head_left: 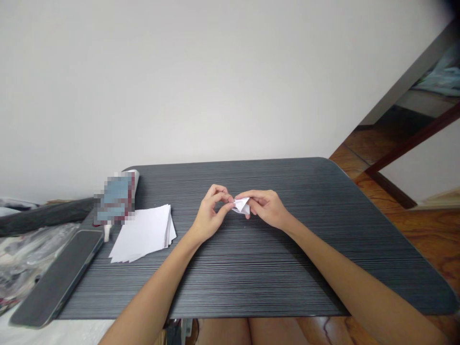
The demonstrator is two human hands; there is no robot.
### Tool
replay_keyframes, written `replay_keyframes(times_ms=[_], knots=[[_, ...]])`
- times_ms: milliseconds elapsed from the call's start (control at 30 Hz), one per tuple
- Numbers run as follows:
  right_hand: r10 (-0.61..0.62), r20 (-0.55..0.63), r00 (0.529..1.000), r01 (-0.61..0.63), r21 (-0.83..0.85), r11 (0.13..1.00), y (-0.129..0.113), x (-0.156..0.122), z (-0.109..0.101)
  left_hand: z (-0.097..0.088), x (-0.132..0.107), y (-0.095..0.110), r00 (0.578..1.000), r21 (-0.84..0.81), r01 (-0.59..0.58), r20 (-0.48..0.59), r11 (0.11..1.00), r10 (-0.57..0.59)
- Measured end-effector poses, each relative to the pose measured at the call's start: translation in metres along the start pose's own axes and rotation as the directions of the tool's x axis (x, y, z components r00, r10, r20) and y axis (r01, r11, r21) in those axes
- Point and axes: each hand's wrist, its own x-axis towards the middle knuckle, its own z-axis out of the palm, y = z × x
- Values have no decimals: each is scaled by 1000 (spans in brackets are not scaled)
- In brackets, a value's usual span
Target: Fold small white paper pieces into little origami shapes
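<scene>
A small piece of folded white paper (242,206) is held between my two hands, over the middle of the dark table (287,278). My left hand (212,211) pinches its left edge between thumb and fingers. From the other side, my right hand (268,206) grips the paper, with the index finger along the top and other fingers behind it. Angled folds show on the side facing me. The fingers partly cover both ends of the paper.
A stack of white paper sheets (143,235) lies at the left of the table. Behind it is a blurred-out blue and red packet (117,196). A dark flat tray-like object (57,278) sits at the left edge, by plastic bags (39,249). A wall (215,81) stands behind.
</scene>
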Motion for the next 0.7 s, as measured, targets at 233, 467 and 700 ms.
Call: replay_keyframes(times_ms=[233, 467, 700], knots=[[-26, 40, 999, 30, -82, 996, -5, -1, -2, -1, 2, 0, 992, -141, 101, 85, 985, -89], [-21, 54, 998, 21, -1, 1000, -10, -1, -3, 0, 2, 6, 945, -419, 319, 208, 850, -252], [-42, -110, 993, 33, -80, 996, -4, -1, 2, 5, 2, 2, 919, -473, 354, 17, 807, -394]])
